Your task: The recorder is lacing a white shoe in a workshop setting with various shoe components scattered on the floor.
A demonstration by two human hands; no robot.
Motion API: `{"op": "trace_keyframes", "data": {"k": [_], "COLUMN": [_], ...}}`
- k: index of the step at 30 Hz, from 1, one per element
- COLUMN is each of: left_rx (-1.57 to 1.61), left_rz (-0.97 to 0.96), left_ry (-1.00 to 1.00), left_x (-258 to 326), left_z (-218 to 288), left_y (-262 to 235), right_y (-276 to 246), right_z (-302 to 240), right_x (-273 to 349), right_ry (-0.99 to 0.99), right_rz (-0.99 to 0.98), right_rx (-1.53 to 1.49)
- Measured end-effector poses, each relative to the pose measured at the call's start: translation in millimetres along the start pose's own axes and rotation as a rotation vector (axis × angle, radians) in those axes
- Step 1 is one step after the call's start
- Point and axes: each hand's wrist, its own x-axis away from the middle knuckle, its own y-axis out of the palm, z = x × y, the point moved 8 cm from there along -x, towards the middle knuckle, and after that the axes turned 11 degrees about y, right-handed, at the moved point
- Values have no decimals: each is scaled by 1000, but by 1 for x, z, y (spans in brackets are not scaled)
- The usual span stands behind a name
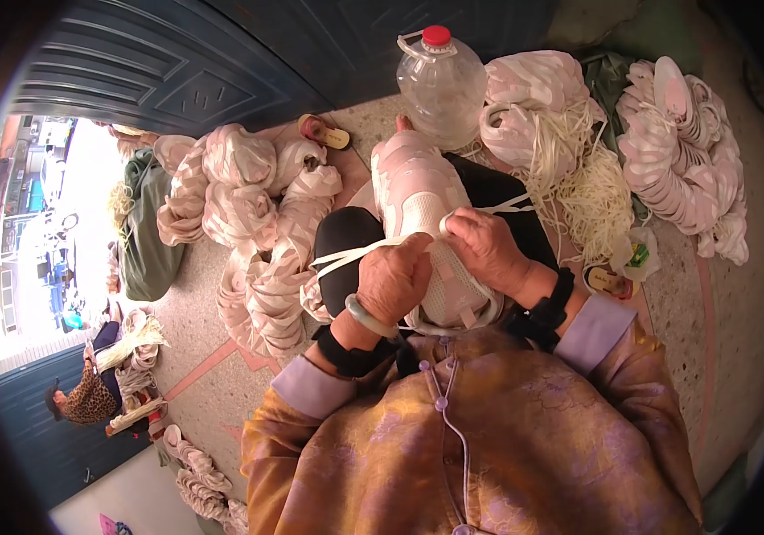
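Note:
A pale pink and white stack of shoe uppers (413, 174) lies across my lap between my dark-trousered knees, its near end against my jacket. My left hand (395, 278) is closed in a pinch on a flat white shoelace (342, 259), whose loose part trails left over my knee. Close beside it, almost touching, my right hand (487, 252) also pinches white lace at the middle of the nearest upper. Lace strands run out to the right beyond that hand. The exact grip at the fingertips is partly hidden. Black bands circle both wrists, and a pale bangle sits on the left one.
Bundled uppers (266, 205) lie on the floor at left beside a green sack (152, 236). A clear red-capped jug (440, 85) stands ahead. Another bundle (538, 107), loose laces (587, 192) and a coiled stack (681, 160) lie right. A person (88, 397) sits far left.

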Motion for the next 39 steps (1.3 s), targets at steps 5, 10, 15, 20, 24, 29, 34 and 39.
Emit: {"op": "trace_keyframes", "data": {"k": [5,10,15,20,24,29,34,39], "left_rx": [-35,100,374,587,719,1135,1328,1249], "left_rz": [30,120,224,252,608,1034,840,536], "left_ry": [56,-41,-238,-426,-362,-404,-702,-676], "left_x": [3,10,31,55,68,105,123,90], "left_z": [3,-7,-32,-62,-83,-137,-138,-83], "left_y": [3,-4,-11,-25,-86,-163,-71,-18], "right_y": [5,-3,-2,-1,4,3,-1,-14], "right_z": [8,12,24,16,17,24,25,3], "right_x": [4,8,6,8,11,13,13,23], "right_ry": [57,127,257,161,115,156,259,214], "right_rz": [6,58,-35,17,86,77,34,99], "right_rx": [15,-122,-246,-184,-106,-94,-120,-83]}}
